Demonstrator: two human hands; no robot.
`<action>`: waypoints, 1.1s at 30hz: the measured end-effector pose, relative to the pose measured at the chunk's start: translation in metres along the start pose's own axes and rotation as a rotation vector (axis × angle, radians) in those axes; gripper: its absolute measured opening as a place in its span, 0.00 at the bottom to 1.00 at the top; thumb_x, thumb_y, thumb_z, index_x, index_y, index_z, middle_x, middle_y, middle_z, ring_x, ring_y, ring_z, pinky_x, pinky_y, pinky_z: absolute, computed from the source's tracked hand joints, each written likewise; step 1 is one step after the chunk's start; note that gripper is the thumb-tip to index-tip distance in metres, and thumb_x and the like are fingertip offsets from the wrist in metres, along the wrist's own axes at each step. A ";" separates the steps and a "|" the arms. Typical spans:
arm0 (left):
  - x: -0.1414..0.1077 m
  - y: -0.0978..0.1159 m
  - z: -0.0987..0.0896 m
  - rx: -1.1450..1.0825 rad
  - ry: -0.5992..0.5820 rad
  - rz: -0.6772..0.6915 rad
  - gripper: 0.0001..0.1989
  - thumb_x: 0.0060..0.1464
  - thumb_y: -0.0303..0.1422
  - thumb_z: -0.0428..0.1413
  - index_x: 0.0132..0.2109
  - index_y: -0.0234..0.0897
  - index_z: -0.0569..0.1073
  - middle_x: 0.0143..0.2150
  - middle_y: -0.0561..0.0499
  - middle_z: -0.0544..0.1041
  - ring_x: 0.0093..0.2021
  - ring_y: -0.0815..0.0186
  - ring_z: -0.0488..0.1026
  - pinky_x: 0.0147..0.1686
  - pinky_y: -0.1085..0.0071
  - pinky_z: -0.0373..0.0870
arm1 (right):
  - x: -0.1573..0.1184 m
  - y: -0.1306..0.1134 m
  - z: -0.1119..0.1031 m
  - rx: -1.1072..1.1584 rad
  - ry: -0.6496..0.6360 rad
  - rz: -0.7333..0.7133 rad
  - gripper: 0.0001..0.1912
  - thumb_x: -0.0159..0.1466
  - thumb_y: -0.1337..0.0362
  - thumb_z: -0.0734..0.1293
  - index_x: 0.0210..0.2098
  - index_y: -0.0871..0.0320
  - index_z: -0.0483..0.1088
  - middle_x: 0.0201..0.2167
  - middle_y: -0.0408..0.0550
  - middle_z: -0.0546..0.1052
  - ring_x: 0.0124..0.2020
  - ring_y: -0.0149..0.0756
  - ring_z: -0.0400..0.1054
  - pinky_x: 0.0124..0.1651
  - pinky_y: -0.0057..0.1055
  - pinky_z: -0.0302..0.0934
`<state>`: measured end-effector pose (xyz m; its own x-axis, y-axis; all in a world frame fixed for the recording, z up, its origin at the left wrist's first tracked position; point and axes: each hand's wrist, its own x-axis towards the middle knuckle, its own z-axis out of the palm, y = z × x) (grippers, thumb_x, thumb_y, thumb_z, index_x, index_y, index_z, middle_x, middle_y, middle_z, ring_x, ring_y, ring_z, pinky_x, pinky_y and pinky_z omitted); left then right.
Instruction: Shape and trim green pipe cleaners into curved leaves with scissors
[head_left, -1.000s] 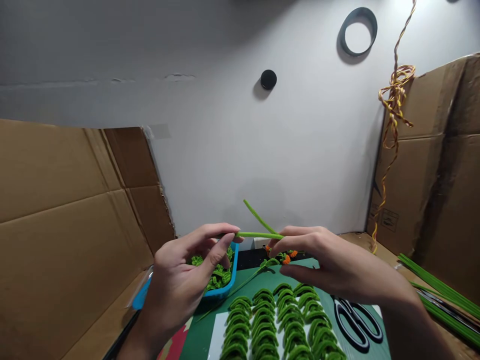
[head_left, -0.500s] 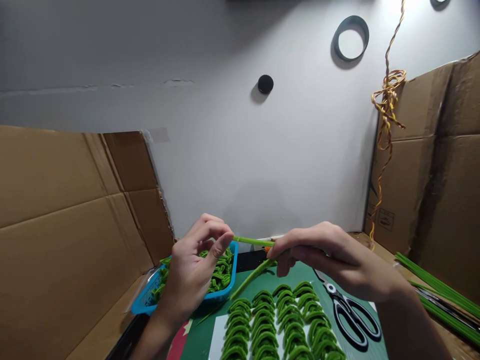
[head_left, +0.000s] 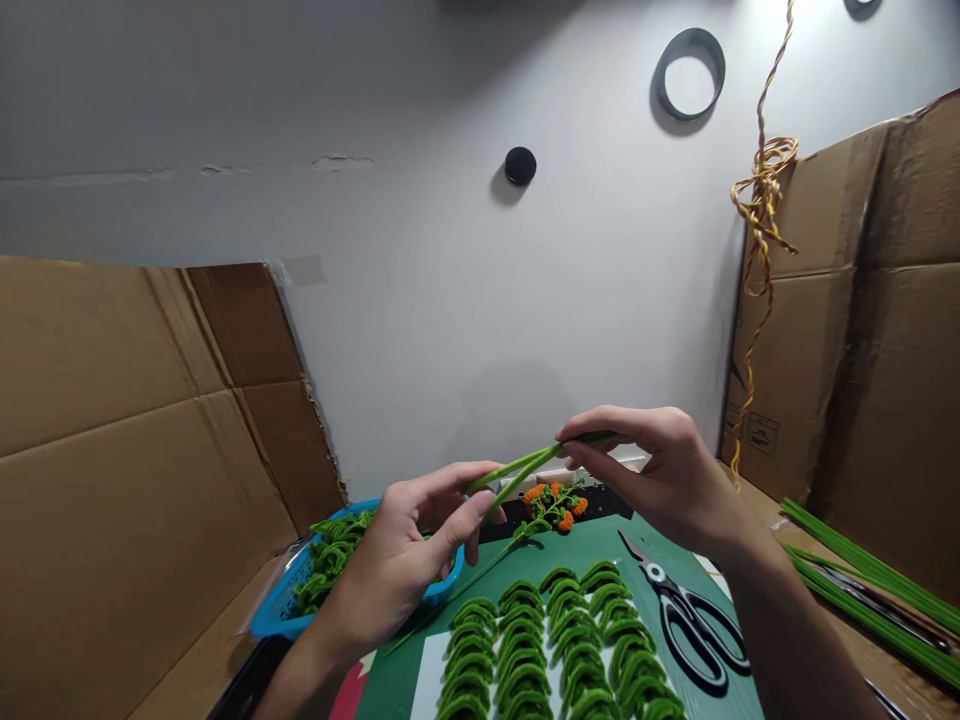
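Note:
Between my two hands, above the green mat (head_left: 491,560), stretches a green fuzzy stem (head_left: 525,465) doubled into two strands that meet at the right. My left hand (head_left: 431,530) pinches the strands' left ends between thumb and fingers. The joined end is in the fingertips of my right hand (head_left: 637,455), with a bit of green showing under the fingers. Below lie rows of curved green pieces (head_left: 525,650) on a white sheet (head_left: 429,680).
A blue basket (head_left: 281,600) of green pieces stands left, partly behind my left hand. Orange flowers (head_left: 555,500) on a green stem lie behind the rows. Black-handled scissors (head_left: 690,620) and long green stems (head_left: 870,570) lie right. Cardboard panels (head_left: 135,430) flank both sides.
My right hand has risen and now pinches both strands together. My left hand has shifted slightly right and down, and holds the lower strand too. The orange flowers have come into view.

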<state>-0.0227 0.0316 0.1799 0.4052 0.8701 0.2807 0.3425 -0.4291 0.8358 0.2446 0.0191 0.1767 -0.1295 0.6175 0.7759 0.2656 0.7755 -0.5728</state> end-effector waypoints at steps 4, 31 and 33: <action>-0.002 0.002 -0.001 0.065 -0.020 0.021 0.25 0.64 0.49 0.61 0.61 0.40 0.79 0.39 0.48 0.82 0.31 0.67 0.73 0.33 0.71 0.73 | 0.001 0.000 0.004 0.035 0.080 0.009 0.06 0.69 0.61 0.72 0.42 0.55 0.82 0.34 0.43 0.84 0.33 0.34 0.81 0.37 0.29 0.76; 0.001 0.007 0.004 0.527 -0.157 0.061 0.22 0.71 0.44 0.51 0.32 0.38 0.76 0.24 0.54 0.75 0.25 0.68 0.66 0.27 0.72 0.58 | -0.007 0.128 -0.033 -0.482 -0.621 0.807 0.10 0.71 0.63 0.69 0.48 0.61 0.78 0.44 0.52 0.82 0.43 0.38 0.77 0.44 0.31 0.69; 0.000 0.008 0.004 0.522 -0.176 0.047 0.22 0.71 0.44 0.50 0.32 0.39 0.75 0.26 0.54 0.77 0.26 0.67 0.69 0.28 0.72 0.60 | -0.016 0.156 -0.022 -0.505 -0.776 0.969 0.08 0.66 0.66 0.73 0.43 0.65 0.79 0.41 0.54 0.82 0.41 0.42 0.78 0.43 0.35 0.72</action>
<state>-0.0165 0.0268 0.1851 0.5505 0.8126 0.1914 0.6774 -0.5687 0.4665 0.3089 0.1276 0.0807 -0.1500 0.9317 -0.3308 0.8579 -0.0437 -0.5119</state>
